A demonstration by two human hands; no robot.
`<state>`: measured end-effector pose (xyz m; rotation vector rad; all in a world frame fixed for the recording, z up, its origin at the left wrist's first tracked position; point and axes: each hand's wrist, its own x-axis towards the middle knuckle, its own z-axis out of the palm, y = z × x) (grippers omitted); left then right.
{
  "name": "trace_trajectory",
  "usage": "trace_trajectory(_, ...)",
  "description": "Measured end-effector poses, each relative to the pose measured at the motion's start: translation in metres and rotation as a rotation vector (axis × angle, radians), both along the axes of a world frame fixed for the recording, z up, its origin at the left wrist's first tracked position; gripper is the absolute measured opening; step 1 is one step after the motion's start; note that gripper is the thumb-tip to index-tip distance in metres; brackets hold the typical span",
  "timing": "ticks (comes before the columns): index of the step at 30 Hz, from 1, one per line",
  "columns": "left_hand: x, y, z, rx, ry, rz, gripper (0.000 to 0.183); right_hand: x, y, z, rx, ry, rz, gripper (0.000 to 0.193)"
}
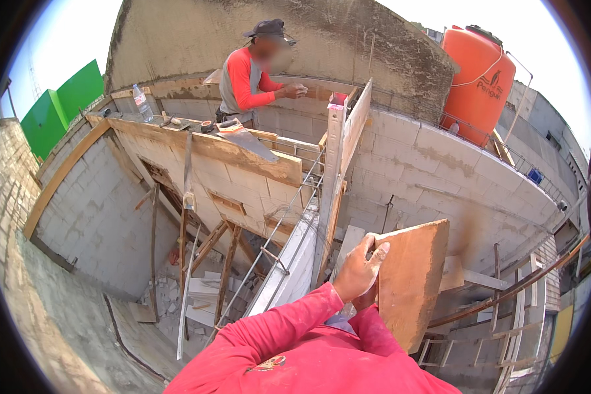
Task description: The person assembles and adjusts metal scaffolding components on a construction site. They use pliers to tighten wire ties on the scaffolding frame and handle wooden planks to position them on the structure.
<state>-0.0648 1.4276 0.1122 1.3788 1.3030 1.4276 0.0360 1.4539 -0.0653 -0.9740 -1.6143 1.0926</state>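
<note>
A flat reddish-brown wooden board (410,282) stands tilted upright in front of my chest, a little to the right. My left hand (360,270) reaches across to its upper left edge, closed, with thumb and fingertips at the board. Below it, my right hand (366,299) sits close against the board's left edge; its fingers are mostly hidden by the left hand and the board. Just past my hands rises a tall upright post (331,177) with a wooden form board (356,128) beside it. Steel rebar (269,253) slants near my left forearm.
A co-worker (246,79) in a cap stands behind the block wall. A handsaw (246,139) and a plastic bottle (142,104) lie and stand on the wall's top. An orange water tank (477,85) stands right. Wooden props (226,276) and rubble lie below. A brown blur (467,233) hangs beside the board.
</note>
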Motion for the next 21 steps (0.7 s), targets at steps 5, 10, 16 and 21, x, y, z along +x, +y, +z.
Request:
trace_trajectory(5,-0.008,0.004,-0.024,-0.176,0.288,-0.026,0.039,-0.014,0.001,-0.093,-0.025,0.133,-0.09,0.052)
trace_trajectory(10,-0.009,0.003,-0.039,-0.207,0.708,0.07,0.043,-0.012,-0.012,-0.127,0.009,-0.091,-0.166,0.046)
trace_trajectory(16,-0.014,0.024,-0.036,-0.314,0.444,-0.004,0.035,-0.009,-0.034,-0.085,-0.006,-0.268,-0.181,0.039)
trace_trajectory(21,-0.003,0.066,-0.03,-0.167,0.368,-0.047,0.037,0.007,-0.067,-0.043,-0.284,0.062,0.282,0.037)
